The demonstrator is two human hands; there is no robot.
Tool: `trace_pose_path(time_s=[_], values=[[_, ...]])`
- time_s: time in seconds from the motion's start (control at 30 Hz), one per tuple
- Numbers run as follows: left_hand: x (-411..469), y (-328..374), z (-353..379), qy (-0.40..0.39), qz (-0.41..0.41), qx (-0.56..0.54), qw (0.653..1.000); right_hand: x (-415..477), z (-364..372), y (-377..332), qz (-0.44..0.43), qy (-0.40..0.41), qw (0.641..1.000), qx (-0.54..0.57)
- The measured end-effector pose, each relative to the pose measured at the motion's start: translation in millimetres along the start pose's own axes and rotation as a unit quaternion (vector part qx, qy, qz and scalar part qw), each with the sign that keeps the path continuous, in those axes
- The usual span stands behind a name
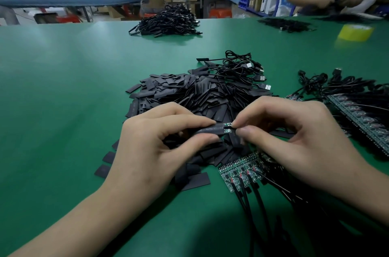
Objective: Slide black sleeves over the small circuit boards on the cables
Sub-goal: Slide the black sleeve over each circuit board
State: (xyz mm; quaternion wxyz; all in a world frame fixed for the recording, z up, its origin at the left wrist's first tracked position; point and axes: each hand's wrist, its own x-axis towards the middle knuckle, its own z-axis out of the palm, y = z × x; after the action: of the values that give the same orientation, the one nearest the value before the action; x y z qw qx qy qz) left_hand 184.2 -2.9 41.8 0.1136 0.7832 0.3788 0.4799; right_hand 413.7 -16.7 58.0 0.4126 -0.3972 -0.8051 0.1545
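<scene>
At the far left the green table (52,88) gave us a wide stretch of open surface, running back to its far edge. A few loose sleeves lay scattered just off the left edge of the pile of sleeves (189,92). Our left hand (151,147) curled over the near side of that pile, thumb and forefinger pinching one black sleeve (208,130) held level just above it. Well behind, near the table's far edge, sat a heap of cables (168,21). From the sleeve's right end the small circuit board (227,127) stuck out, only its tip uncovered. Behind the pile lay USB cables (237,69) in a loose coil. Near us a row of bare boards (240,172) rested on the table, their black leads running toward our edge. Our right hand (294,141) pinched the board's right end between thumb and fingertips, so the two hands almost met. Further right a long strip of boards (357,113) ran off the edge of view and crowded that side. A yellow tape roll (355,32) stood far back.
</scene>
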Motion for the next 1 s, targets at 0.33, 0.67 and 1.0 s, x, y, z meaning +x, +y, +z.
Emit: trace_pose_path(time_s=[0.33, 0.67, 1.0], values=[[0.6, 0.3, 1.1, -0.010, -0.015, -0.032, 0.999, 1.2, -1.4, -1.2, -0.070, 0.028, 0.993, -0.091], [1.5, -0.1, 0.8, -0.018, -0.002, -0.035, 0.999, 0.7, 0.0, -2.4, -0.061, 0.039, 0.994, -0.082], [1.4, 2.2, 1.0, -0.034, 0.002, -0.060, 0.998, -0.5, 0.2, -4.6, -0.073, 0.037, 0.992, -0.093]])
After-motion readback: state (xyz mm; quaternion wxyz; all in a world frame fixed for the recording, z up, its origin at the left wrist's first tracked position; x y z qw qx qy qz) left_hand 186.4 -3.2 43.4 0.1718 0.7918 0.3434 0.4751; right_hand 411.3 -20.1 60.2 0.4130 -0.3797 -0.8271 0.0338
